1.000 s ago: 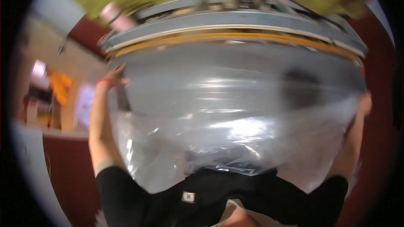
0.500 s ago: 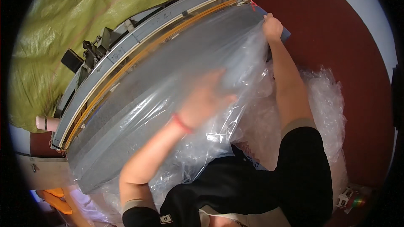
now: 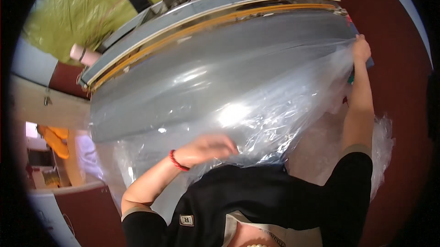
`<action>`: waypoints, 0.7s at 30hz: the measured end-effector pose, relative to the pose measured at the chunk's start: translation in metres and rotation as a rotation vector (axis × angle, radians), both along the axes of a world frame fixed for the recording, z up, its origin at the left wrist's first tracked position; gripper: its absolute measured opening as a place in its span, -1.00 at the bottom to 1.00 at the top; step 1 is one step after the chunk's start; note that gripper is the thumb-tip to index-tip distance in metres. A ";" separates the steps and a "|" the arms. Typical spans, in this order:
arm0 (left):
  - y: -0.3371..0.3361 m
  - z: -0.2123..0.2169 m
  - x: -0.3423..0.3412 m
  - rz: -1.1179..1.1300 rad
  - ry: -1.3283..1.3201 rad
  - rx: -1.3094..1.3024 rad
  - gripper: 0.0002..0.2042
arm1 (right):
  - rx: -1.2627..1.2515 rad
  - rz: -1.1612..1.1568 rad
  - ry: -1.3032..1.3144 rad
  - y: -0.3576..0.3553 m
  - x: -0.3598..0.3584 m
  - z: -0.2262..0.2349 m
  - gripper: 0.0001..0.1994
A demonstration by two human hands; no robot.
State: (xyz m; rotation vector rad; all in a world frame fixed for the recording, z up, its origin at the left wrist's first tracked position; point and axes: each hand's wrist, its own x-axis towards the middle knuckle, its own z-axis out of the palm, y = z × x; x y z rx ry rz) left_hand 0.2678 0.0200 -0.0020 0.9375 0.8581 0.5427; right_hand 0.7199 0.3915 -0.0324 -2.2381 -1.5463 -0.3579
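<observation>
A large clear plastic film [image 3: 201, 105] lies over a long grey worktop [image 3: 275, 29], glossy and wrinkled toward my body. At the worktop's right end, my right hand [image 3: 362, 49] is closed on the edge of the film, pulling it into taut folds that fan out from the fingers. My left hand [image 3: 206, 149], with a red braided band at the wrist, is just in front of my chest. Its fingers are stretched out and slightly blurred, over the near part of the film; whether it touches the film I cannot tell. Nothing shows in that hand.
Along the worktop's far side runs a long grey metal beam [image 3: 220, 2] with an orange strip [image 3: 256, 13] beneath. A pink cylinder [image 3: 83, 54] is at its left end. Yellow-green sheeting [image 3: 78, 13] lies behind. More crumpled clear plastic [image 3: 316, 141] hangs at the right, above reddish-brown floor [image 3: 394, 91].
The view has turned, so the worktop now lies more level across it. My left hand has drawn back from over the film toward my chest. My right hand still grips the film's edge.
</observation>
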 end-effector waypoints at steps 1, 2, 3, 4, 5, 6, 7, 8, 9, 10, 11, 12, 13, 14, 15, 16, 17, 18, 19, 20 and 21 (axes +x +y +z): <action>-0.009 0.015 0.000 0.223 -0.078 -0.043 -0.80 | 0.037 0.009 -0.013 0.000 0.003 -0.001 -0.70; -0.018 0.013 -0.001 0.179 0.117 0.226 -0.80 | 0.046 0.008 -0.034 -0.002 0.005 -0.004 -0.70; -0.022 0.011 -0.002 0.131 0.319 0.502 -0.79 | 0.066 0.007 -0.049 -0.002 0.003 -0.002 -0.70; -0.030 -0.003 -0.007 0.149 0.323 0.499 -0.79 | 0.067 0.026 -0.050 0.002 0.001 -0.003 -0.70; -0.039 -0.029 -0.015 -0.113 0.474 0.434 -0.78 | 0.058 0.039 -0.026 0.004 0.001 -0.006 -0.70; -0.047 -0.044 -0.022 -0.380 0.618 0.359 -0.78 | 0.049 0.049 -0.003 0.007 0.001 -0.009 -0.70; -0.054 -0.044 -0.028 -0.367 0.621 0.358 -0.78 | 0.052 0.061 -0.002 0.009 0.001 -0.011 -0.70; -0.061 -0.043 -0.036 -0.158 0.504 0.366 -0.79 | 0.053 0.059 -0.023 0.010 0.002 -0.013 -0.70; -0.070 -0.042 -0.043 0.055 0.386 0.370 -0.81 | 0.053 0.063 -0.042 0.010 -0.002 -0.014 -0.69; -0.074 -0.029 -0.050 0.380 0.225 0.281 -0.85 | 0.041 0.049 -0.026 0.007 -0.004 -0.011 -0.69; -0.078 -0.011 -0.056 0.703 0.057 0.189 -0.89 | 0.040 0.065 -0.023 0.007 -0.006 -0.012 -0.69; -0.075 0.011 -0.060 0.922 -0.040 0.188 -0.90 | 0.036 0.044 -0.038 0.007 -0.001 -0.012 -0.69; -0.072 0.029 -0.065 1.140 -0.140 0.183 -0.91 | 0.030 0.023 -0.054 0.005 0.004 -0.012 -0.68; -0.076 0.037 -0.076 1.143 -0.191 0.195 -0.90 | 0.028 0.040 -0.048 0.004 0.003 -0.010 -0.68; -0.080 0.040 -0.092 1.139 -0.250 0.207 -0.89 | 0.022 0.025 -0.054 0.001 0.003 -0.005 -0.68; -0.083 0.046 -0.098 1.170 -0.111 0.238 -0.91 | 0.011 0.016 -0.051 0.001 0.002 -0.006 -0.68; -0.085 0.053 -0.105 1.195 0.029 0.268 -0.92 | 0.002 0.025 -0.057 0.007 0.008 -0.011 -0.67; -0.089 0.058 -0.117 1.187 0.220 0.248 -0.88 | 0.004 0.026 -0.065 0.007 0.009 -0.010 -0.67; -0.095 0.060 -0.125 1.214 0.437 0.319 -0.80 | 0.006 0.036 -0.065 0.009 0.006 -0.011 -0.67; -0.107 0.064 -0.140 1.026 0.593 0.360 -0.75 | 0.005 0.056 -0.055 0.012 0.007 -0.015 -0.67; -0.118 0.067 -0.157 0.830 0.734 0.396 -0.70 | 0.001 0.066 -0.065 0.015 0.009 -0.017 -0.67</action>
